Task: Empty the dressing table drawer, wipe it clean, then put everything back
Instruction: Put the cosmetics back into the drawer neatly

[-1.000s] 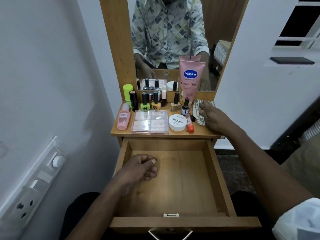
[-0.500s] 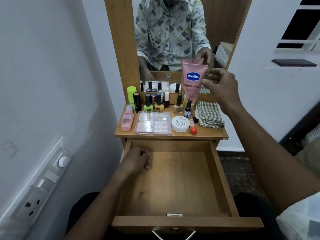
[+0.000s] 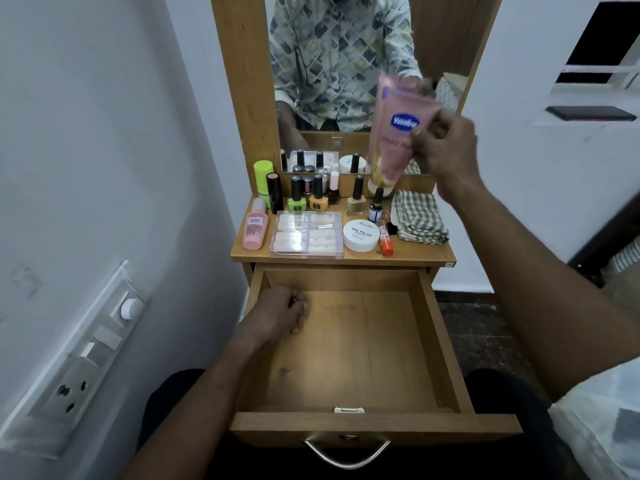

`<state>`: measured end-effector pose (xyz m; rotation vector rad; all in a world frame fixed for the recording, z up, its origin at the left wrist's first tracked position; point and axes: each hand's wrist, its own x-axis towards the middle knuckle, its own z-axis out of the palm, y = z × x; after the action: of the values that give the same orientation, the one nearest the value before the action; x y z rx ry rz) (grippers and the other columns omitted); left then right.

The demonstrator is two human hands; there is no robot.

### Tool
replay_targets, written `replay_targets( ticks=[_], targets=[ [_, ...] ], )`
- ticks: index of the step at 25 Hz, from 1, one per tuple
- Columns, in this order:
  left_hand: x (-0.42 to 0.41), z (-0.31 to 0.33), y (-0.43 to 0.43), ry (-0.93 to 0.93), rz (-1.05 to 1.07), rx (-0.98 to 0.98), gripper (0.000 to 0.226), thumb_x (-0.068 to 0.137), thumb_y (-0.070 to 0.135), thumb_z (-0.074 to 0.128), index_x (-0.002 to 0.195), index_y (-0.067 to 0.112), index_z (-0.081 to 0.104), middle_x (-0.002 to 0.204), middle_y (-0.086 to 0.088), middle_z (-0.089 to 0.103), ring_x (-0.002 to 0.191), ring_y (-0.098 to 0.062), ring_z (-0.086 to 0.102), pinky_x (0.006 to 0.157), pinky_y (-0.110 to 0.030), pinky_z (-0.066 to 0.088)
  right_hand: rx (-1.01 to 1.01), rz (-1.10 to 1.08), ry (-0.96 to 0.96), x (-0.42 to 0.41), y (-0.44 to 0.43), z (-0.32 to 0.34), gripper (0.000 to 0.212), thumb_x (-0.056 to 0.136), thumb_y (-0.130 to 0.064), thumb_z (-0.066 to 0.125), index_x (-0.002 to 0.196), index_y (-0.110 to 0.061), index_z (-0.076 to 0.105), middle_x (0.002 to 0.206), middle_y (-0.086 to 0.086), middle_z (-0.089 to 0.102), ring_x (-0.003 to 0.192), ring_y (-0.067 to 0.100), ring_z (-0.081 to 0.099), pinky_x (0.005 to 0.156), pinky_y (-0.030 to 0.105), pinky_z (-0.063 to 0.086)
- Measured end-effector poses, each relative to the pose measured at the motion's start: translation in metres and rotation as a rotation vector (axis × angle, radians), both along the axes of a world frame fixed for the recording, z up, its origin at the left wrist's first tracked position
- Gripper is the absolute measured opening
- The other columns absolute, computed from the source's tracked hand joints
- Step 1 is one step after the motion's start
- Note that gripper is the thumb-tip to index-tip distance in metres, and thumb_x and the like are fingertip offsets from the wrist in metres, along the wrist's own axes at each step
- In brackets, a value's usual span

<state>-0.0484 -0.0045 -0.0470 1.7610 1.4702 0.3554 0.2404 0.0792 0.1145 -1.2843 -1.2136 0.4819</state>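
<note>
The wooden drawer (image 3: pixel 349 348) is pulled out and bare inside. My left hand (image 3: pixel 282 311) rests loosely curled at its back left corner, holding nothing. My right hand (image 3: pixel 441 145) grips a pink Vaseline tube (image 3: pixel 394 133), lifted and tilted above the dressing table top (image 3: pixel 415 256). On the top lie a folded checked cloth (image 3: pixel 419 216), a clear box of false nails (image 3: pixel 306 234), a white nail polish remover jar (image 3: pixel 361 234), an orange tube (image 3: pixel 385 241), a pink bottle (image 3: pixel 255 226) and several nail polish bottles (image 3: pixel 318 199).
A mirror (image 3: pixel 346 81) rises behind the table and shows a person's patterned shirt. A white wall with a switch and socket panel (image 3: pixel 76 358) stands close on the left. The drawer handle (image 3: pixel 346 452) hangs at the front edge.
My right hand left the checked cloth, reached up to the Vaseline tube and has now lifted and tilted it. My left hand curled and shifted toward the drawer's back left corner.
</note>
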Motion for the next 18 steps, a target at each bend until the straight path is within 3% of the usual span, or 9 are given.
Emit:
replay_targets(
  ticks=[3,5,7,10,12,16,18],
  targets=[
    [0.000,0.002,-0.001,0.033,-0.010,0.013,0.019,0.100,0.021,0.051,0.095,0.013,0.068,0.082,-0.006,0.072,0.064,-0.009,0.065,0.061,-0.020,0.047,0.177,0.036,-0.003,-0.001,-0.044,0.033,0.025,0.090,-0.011,0.063,0.114,-0.005,0.061,0.109,0.005,0.071,0.100,0.014,0.070,0.078,0.034,0.060],
    [0.000,0.004,-0.004,-0.012,-0.007,0.002,0.018,0.100,0.023,0.053,0.094,0.016,0.069,0.083,-0.005,0.073,0.068,-0.012,0.067,0.065,-0.026,0.052,0.120,0.120,0.020,-0.005,-0.076,0.038,0.013,0.092,-0.006,0.061,0.105,-0.010,0.061,0.097,0.002,0.072,0.089,0.011,0.072,0.067,0.029,0.060],
    [0.006,0.012,-0.011,-0.250,-0.021,-0.085,0.017,0.098,0.025,0.058,0.100,0.014,0.070,0.090,-0.009,0.075,0.077,-0.017,0.071,0.077,-0.036,0.058,-0.042,0.207,0.018,-0.015,-0.101,0.021,0.011,0.092,-0.002,0.060,0.095,-0.013,0.061,0.083,-0.002,0.073,0.073,0.010,0.071,0.060,0.029,0.059],
    [0.025,0.028,-0.028,-0.743,-0.077,-0.315,0.037,0.090,0.021,0.065,0.124,0.005,0.062,0.113,-0.017,0.071,0.101,-0.029,0.069,0.093,-0.043,0.056,-0.307,0.312,-0.048,-0.033,-0.126,-0.027,0.013,0.093,-0.006,0.060,0.107,-0.008,0.061,0.095,0.003,0.074,0.084,0.014,0.073,0.068,0.033,0.061],
    [0.036,0.034,-0.036,-0.859,-0.083,-0.382,0.046,0.083,0.011,0.069,0.126,0.001,0.058,0.119,-0.020,0.067,0.107,-0.033,0.067,0.092,-0.046,0.056,-0.422,0.353,-0.073,-0.039,-0.138,-0.058,0.016,0.092,-0.009,0.062,0.109,-0.009,0.062,0.100,0.004,0.074,0.090,0.016,0.073,0.072,0.035,0.061],
    [0.056,0.020,-0.045,-0.581,-0.090,-0.403,0.034,0.083,0.002,0.073,0.116,0.002,0.065,0.111,-0.017,0.071,0.099,-0.029,0.070,0.090,-0.047,0.057,-0.587,0.321,-0.157,-0.034,-0.146,-0.105,0.017,0.090,-0.013,0.068,0.106,-0.010,0.068,0.100,0.001,0.075,0.090,0.015,0.073,0.080,0.042,0.061],
    [0.071,0.012,-0.044,-0.484,-0.053,-0.485,0.030,0.085,0.003,0.071,0.114,0.003,0.066,0.107,-0.014,0.073,0.093,-0.024,0.072,0.088,-0.043,0.058,-0.654,0.214,-0.301,-0.026,-0.145,-0.123,0.017,0.089,-0.019,0.070,0.103,-0.010,0.070,0.099,0.000,0.074,0.085,0.012,0.071,0.075,0.035,0.061]
  ],
)
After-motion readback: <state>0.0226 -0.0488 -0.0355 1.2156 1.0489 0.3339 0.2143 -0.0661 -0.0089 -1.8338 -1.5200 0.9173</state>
